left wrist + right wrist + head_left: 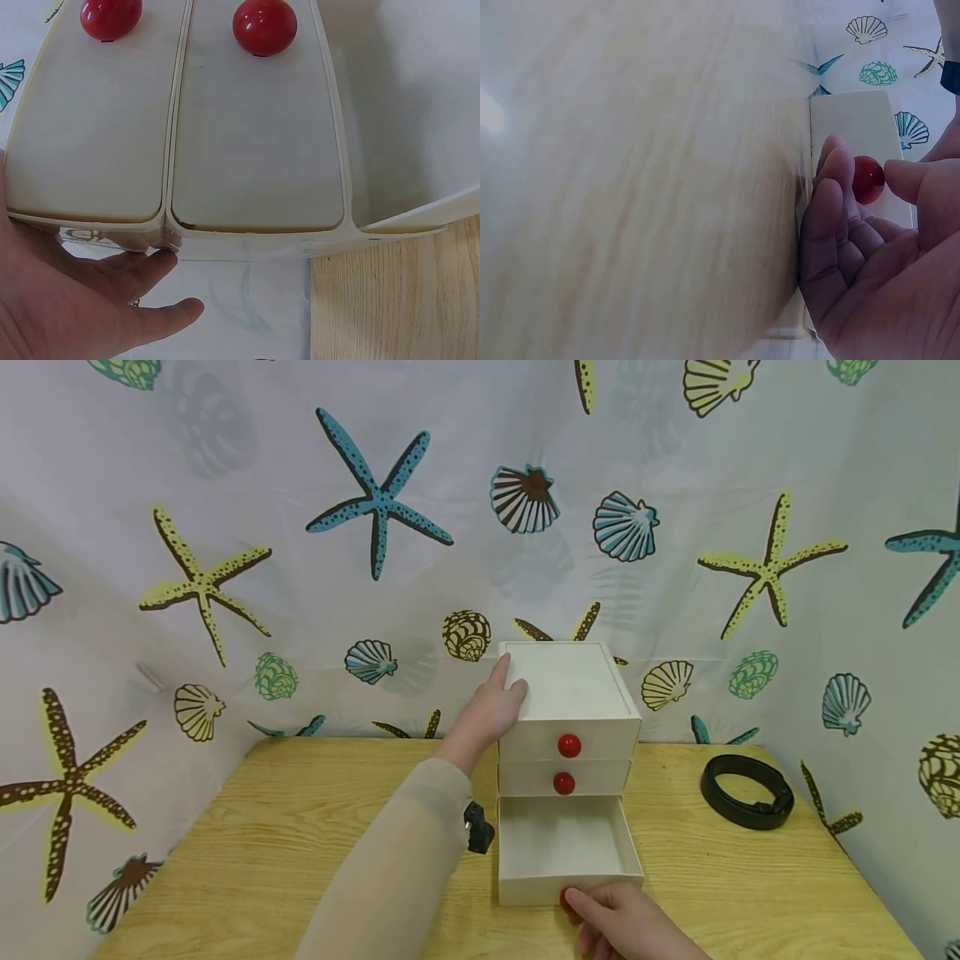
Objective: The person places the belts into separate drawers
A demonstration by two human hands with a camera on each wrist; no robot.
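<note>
A small white drawer cabinet (pixel 567 681) with three stacked drawers stands on the table. Its bottom drawer (pixel 562 835) is pulled out, and its white floor shows. With thumb and fingers, my right hand (pixel 628 918) pinches the red knob (pixel 868 180) on that drawer's front. My left hand (pixel 491 703) lies against the cabinet's left side near the top edge, fingers extended, as the left wrist view (pixel 82 300) also shows. The upper two drawers are pushed in, with a red top knob (pixel 569 746) and a red middle knob (pixel 564 783).
A coiled black belt (pixel 747 791) lies on the wooden table (pixel 315 827) to the right of the cabinet. Behind and at both sides hangs a white curtain (pixel 247 468) printed with starfish and shells. A small black device (pixel 478 828) sits at my left wrist.
</note>
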